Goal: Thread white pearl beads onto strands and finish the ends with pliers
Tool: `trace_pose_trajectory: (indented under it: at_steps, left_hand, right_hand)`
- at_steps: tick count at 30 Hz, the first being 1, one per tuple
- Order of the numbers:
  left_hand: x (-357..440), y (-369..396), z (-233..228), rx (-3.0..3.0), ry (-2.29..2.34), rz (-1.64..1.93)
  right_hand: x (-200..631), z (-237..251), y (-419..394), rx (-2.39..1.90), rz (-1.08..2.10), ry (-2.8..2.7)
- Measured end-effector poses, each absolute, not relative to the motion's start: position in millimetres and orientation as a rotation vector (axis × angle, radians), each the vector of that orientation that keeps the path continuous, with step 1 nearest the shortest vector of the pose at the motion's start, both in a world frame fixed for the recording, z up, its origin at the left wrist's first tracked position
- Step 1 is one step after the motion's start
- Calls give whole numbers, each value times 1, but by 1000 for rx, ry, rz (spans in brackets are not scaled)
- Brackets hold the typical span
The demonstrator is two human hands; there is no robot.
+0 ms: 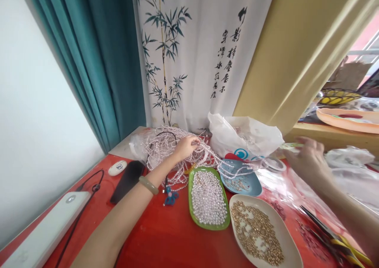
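My left hand, with a jade-coloured bangle on the wrist, reaches over a heap of pale pink pearl bead strands. Its fingers are curled together in a pinch on strands at the heap's right side. Off to the right, my right hand hovers near a roll of clear tape; motion smears its fingers, so its grip is unclear. Several strands trail from the heap across a blue tray holding small metallic pieces. Before it lie a green tray of loose pearl beads and a cream tray of gold beads.
A white plastic bag stands behind the trays. Yellow-handled pliers lie at right beside clear plastic packaging. A black phone-like object, a white oval case, a white power bank with a cable and a blue tassel are at left.
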State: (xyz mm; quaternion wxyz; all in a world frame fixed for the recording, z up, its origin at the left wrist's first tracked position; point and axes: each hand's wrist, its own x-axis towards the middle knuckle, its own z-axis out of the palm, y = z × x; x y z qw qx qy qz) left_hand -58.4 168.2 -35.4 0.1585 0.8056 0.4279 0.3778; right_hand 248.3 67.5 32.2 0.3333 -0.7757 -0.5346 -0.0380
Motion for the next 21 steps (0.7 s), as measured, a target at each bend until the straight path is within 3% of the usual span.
trace_pose_trajectory:
  at_steps: [2, 7, 15, 21]
  left_hand:
    - [-60, 168, -35, 2307, 1216, 1080]
    - [-60, 166, -32, 2308, 1195, 1108]
    - [-55, 164, -27, 2226, 1327, 1251]
    - [-53, 162, -25, 2258, 1307, 1126]
  right_hand:
    - [220, 41, 63, -1876, -451, -1554]
    - [133, 22, 82, -1584, -106, -2312]
    - [98, 6, 146, -1515, 13, -2486]
    - [98, 16, 160, -1491, -28, -2588]
